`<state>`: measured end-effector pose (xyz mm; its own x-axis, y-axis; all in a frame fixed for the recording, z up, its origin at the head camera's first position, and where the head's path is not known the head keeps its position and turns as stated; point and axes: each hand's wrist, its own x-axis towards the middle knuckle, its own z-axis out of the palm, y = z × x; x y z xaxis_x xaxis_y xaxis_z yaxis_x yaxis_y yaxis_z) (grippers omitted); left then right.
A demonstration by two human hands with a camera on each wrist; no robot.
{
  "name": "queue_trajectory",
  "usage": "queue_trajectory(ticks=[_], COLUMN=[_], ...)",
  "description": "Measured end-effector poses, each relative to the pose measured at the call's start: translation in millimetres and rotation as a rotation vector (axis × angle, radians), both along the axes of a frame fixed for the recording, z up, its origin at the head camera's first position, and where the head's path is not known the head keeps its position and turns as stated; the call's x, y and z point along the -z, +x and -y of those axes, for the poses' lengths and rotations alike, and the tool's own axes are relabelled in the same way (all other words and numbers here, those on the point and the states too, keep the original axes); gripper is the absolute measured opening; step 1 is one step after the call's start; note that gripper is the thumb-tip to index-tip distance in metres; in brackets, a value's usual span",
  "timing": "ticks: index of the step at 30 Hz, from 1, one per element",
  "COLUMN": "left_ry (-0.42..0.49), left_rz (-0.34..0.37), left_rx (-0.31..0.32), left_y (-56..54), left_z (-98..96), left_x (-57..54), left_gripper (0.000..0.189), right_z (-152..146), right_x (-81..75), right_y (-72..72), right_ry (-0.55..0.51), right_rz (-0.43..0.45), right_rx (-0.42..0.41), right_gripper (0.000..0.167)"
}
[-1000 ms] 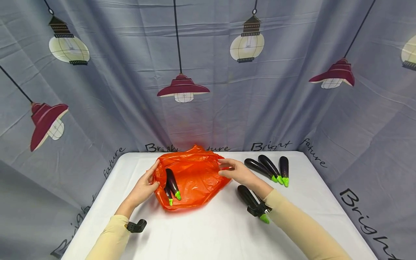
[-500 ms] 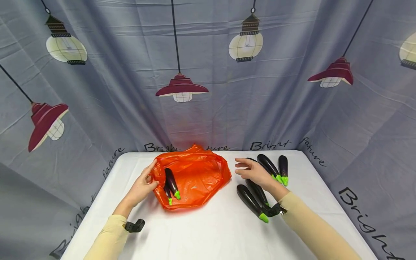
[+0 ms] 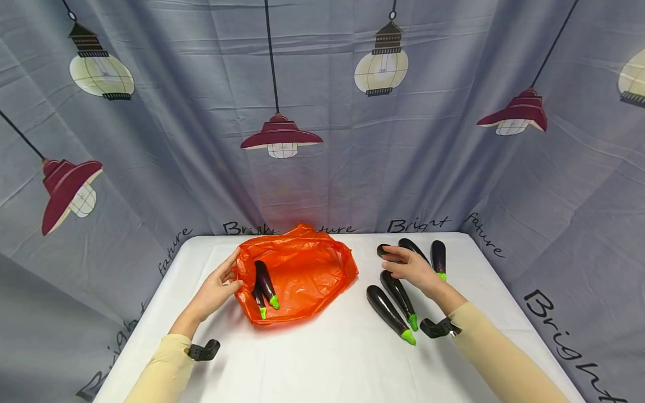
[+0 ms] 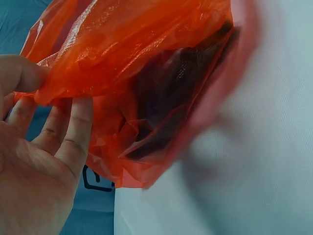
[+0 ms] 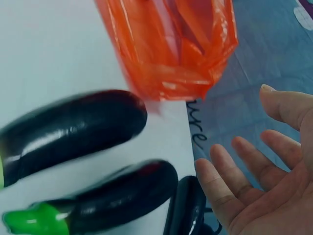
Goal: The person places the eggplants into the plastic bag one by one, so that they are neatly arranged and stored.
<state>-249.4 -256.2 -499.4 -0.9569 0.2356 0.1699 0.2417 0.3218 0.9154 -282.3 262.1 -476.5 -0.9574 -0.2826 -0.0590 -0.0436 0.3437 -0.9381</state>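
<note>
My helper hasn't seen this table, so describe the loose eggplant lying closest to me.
On the white table sits an open orange bag. To its right lies your dark, green-tipped eggplant. Of those outside the bag, it's both leftmost and nearest you.

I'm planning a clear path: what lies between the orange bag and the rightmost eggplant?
In the head view, the right hand and two partly hidden eggplants lie between the orange bag and the rightmost eggplant.

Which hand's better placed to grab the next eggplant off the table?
Likely the right hand: it's empty and near the loose eggplants, while the left hand holds the orange plastic bag.
</note>
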Motion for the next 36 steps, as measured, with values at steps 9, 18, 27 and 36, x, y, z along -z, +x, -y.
queue_trajectory(ticks=[9, 18, 27, 36], left_ry=[0.042, 0.107, 0.128, 0.166], left_rz=[0.040, 0.045, 0.050, 0.067], left_rx=[0.015, 0.035, 0.044, 0.070], left_y=[3.2, 3.2, 2.7, 2.8], left_z=[3.7, 8.6, 9.4, 10.6], left_x=[-4.0, 0.4, 1.9, 3.8], left_gripper=[0.081, 0.077, 0.077, 0.078], right_z=[-20, -35, -42, -45], right_x=[-0.3, 4.4, 5.5, 17.6], right_y=[5.8, 5.6, 6.2, 10.1], right_ry=[0.005, 0.039, 0.111, 0.170], right_rz=[-0.006, 0.000, 0.019, 0.065], right_rx=[0.035, 0.059, 0.059, 0.018], right_gripper=[0.072, 0.072, 0.073, 0.072])
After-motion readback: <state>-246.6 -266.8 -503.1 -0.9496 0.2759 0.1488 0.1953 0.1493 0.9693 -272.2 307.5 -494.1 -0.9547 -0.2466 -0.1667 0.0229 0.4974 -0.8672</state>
